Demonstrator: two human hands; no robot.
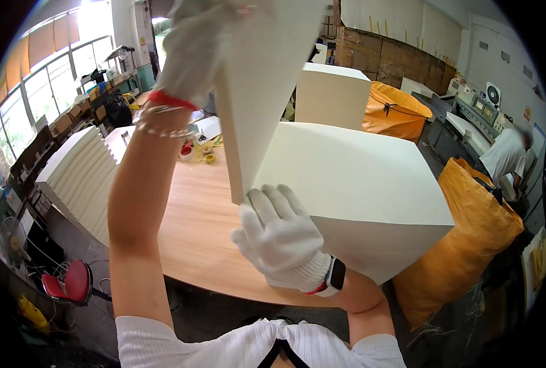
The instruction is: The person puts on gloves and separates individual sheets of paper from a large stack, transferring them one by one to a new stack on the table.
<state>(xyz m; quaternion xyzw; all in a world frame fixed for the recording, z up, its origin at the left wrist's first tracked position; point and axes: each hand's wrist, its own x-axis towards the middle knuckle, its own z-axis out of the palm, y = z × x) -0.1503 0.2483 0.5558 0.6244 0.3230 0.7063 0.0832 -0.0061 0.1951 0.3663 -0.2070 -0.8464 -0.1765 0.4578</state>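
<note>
A thick block of white paper [264, 67] stands on edge, tilted, above the table. My left hand [196, 52], in a white glove and raised high, is closed on its upper left edge; motion blurs its fingers. My right hand [279, 236], gloved too, lies with fingers stretched out at the block's lower corner, touching it. Those fingers also rest by the near left edge of a large white paper stack [359, 172], which sits on the right part of the wooden table [193, 227].
Another tall stack [331, 95] stands behind. Orange sacks [463, 239] are at the right, near a person [506, 153] bending by machinery. Tape rolls [187, 152] and scissors [202, 137] lie at the table's far side. Layered white stacks [80, 178] and a red chair [70, 282] are left.
</note>
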